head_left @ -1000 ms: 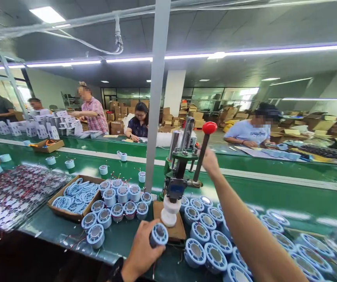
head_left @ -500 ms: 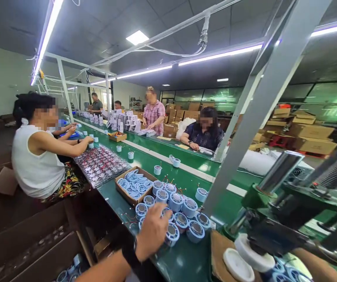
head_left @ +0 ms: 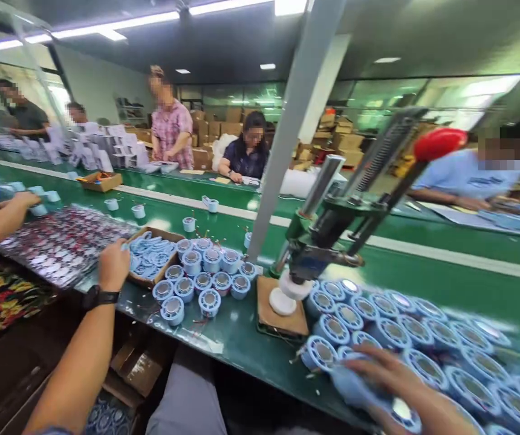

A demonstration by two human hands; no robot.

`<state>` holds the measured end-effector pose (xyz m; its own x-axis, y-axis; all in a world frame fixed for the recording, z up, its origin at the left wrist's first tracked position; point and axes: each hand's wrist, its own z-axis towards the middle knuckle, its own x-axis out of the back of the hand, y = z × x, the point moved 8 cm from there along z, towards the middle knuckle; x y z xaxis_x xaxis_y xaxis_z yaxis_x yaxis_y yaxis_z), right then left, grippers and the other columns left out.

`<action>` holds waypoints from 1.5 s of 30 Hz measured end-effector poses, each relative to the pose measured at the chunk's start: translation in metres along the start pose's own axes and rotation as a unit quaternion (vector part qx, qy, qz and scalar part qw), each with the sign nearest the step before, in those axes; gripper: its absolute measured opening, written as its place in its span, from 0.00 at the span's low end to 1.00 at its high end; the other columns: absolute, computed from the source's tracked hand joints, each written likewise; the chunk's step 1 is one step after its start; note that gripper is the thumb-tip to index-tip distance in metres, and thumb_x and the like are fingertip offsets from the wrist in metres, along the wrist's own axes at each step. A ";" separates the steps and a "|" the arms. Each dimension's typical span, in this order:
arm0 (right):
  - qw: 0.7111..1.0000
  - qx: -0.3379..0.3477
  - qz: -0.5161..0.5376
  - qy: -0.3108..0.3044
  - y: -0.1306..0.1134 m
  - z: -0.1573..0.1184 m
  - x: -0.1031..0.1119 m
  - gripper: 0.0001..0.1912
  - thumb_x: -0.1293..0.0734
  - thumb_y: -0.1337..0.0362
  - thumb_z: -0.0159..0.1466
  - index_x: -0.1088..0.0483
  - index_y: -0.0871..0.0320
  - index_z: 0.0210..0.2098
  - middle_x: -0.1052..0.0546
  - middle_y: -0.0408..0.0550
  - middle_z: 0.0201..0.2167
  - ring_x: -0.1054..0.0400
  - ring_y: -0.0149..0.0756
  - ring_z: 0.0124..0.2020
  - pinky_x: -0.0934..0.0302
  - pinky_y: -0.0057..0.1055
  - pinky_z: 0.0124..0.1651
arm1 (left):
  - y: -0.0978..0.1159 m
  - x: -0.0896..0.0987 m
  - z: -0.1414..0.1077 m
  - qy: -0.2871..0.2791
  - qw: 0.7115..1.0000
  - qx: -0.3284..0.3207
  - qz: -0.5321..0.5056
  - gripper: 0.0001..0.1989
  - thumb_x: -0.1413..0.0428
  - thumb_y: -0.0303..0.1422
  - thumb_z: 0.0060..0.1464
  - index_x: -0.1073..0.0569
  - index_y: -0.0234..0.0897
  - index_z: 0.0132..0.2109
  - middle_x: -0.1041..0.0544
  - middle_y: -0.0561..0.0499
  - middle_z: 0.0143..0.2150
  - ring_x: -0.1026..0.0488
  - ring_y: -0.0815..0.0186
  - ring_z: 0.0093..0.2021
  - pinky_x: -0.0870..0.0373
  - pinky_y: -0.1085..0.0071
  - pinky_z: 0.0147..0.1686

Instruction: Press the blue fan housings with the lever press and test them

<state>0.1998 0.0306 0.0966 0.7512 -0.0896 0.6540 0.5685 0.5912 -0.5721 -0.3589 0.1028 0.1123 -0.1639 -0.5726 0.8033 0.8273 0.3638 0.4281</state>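
Observation:
My left hand, with a black band on its wrist, is at the left side of a cardboard box of light-blue rings. Its fingers are closed; whatever is between them is hidden. Farther right, my right hand is blurred, its fingers curled round a light-blue round housing that looks tilted. Many similar housings with grey discs crowd around that hand. A second group of housings, some with thin wires, stands right of the ring box.
Between the two groups stands a hand press with a red knob and white round pads. A slanted grey post rises behind. Left lies a sheet of parts by a co-worker's arm. Other people sit or stand across the green belt.
The view has swung right, showing the whole press and the right-hand group. My left hand has gone from above the housings to the ring box. My right hand has come out from behind the press.

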 end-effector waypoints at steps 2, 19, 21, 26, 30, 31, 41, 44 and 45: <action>0.992 -0.020 -0.042 -0.118 -0.008 -0.016 -0.047 0.22 0.34 0.64 0.56 0.23 0.37 0.48 0.24 0.46 0.52 0.24 0.50 0.49 0.24 0.41 0.48 | 0.022 -0.002 -0.009 0.012 1.000 -0.010 -0.025 0.12 0.50 0.31 0.66 0.27 0.33 0.52 0.24 0.46 0.50 0.27 0.56 0.52 0.31 0.49 0.55; 0.990 -0.102 0.090 0.038 0.018 -0.036 -0.132 0.04 0.35 0.66 0.60 0.28 0.55 0.33 0.30 0.53 0.60 0.37 0.49 0.63 0.37 0.49 0.62 | 0.167 -0.118 -0.248 -0.330 0.898 -0.270 -0.111 0.24 0.50 0.31 0.62 0.33 0.40 0.65 0.27 0.39 0.60 0.29 0.51 0.60 0.30 0.52 0.58; 0.986 -0.114 0.086 0.087 0.021 -0.037 -0.134 0.03 0.33 0.64 0.61 0.28 0.55 0.35 0.28 0.54 0.57 0.33 0.48 0.59 0.33 0.46 0.58 | 0.174 -0.126 -0.245 -0.326 0.877 -0.325 -0.138 0.28 0.46 0.28 0.58 0.34 0.43 0.65 0.33 0.41 0.66 0.37 0.50 0.66 0.36 0.48 0.63; 0.974 -0.133 0.060 0.171 0.023 -0.039 -0.147 0.22 0.33 0.66 0.59 0.33 0.55 0.54 0.26 0.54 0.54 0.28 0.44 0.55 0.30 0.41 0.56 | 0.181 -0.134 -0.239 -0.337 0.861 -0.318 -0.213 0.29 0.44 0.30 0.59 0.38 0.41 0.67 0.31 0.41 0.65 0.35 0.53 0.65 0.36 0.49 0.64; 0.978 -0.135 0.098 0.122 0.020 -0.025 -0.174 0.33 0.36 0.68 0.57 0.40 0.56 0.62 0.27 0.54 0.56 0.29 0.42 0.57 0.32 0.38 0.59 | 0.192 -0.108 -0.244 -0.348 0.856 -0.283 -0.258 0.34 0.43 0.30 0.57 0.42 0.42 0.69 0.33 0.43 0.66 0.35 0.53 0.65 0.37 0.51 0.65; 0.978 -0.132 0.112 0.115 0.018 -0.022 -0.179 0.36 0.36 0.70 0.56 0.42 0.57 0.64 0.27 0.54 0.58 0.29 0.42 0.58 0.32 0.37 0.60 | 0.196 -0.105 -0.248 -0.360 0.852 -0.282 -0.255 0.36 0.43 0.28 0.55 0.42 0.43 0.70 0.31 0.44 0.65 0.34 0.53 0.64 0.37 0.51 0.64; 0.978 -0.136 0.126 0.097 0.022 -0.018 -0.189 0.41 0.38 0.71 0.57 0.49 0.61 0.70 0.26 0.56 0.57 0.28 0.40 0.56 0.31 0.34 0.57 | 0.195 -0.113 -0.251 -0.391 0.863 -0.185 -0.260 0.38 0.45 0.25 0.50 0.40 0.37 0.69 0.30 0.44 0.65 0.36 0.52 0.65 0.41 0.51 0.66; 0.987 -0.116 0.107 0.039 0.023 -0.021 -0.197 0.37 0.38 0.72 0.59 0.43 0.61 0.68 0.31 0.58 0.62 0.34 0.43 0.62 0.36 0.39 0.63 | 0.191 -0.117 -0.257 -0.392 0.857 -0.178 -0.284 0.36 0.46 0.27 0.52 0.40 0.35 0.69 0.32 0.42 0.66 0.37 0.52 0.66 0.41 0.50 0.67; 0.989 -0.112 0.099 0.012 0.023 -0.022 -0.199 0.36 0.39 0.73 0.60 0.43 0.61 0.68 0.33 0.58 0.63 0.36 0.43 0.64 0.38 0.41 0.65 | 0.189 -0.120 -0.260 -0.391 0.854 -0.176 -0.296 0.35 0.46 0.28 0.53 0.39 0.34 0.68 0.33 0.41 0.67 0.38 0.51 0.67 0.42 0.50 0.67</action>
<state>0.0705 0.0441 -0.0574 0.8614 -0.0108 0.5078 0.4679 0.4061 -0.7850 -0.0430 0.0491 -0.0103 -0.8042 0.1359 0.5787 0.5624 -0.1413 0.8147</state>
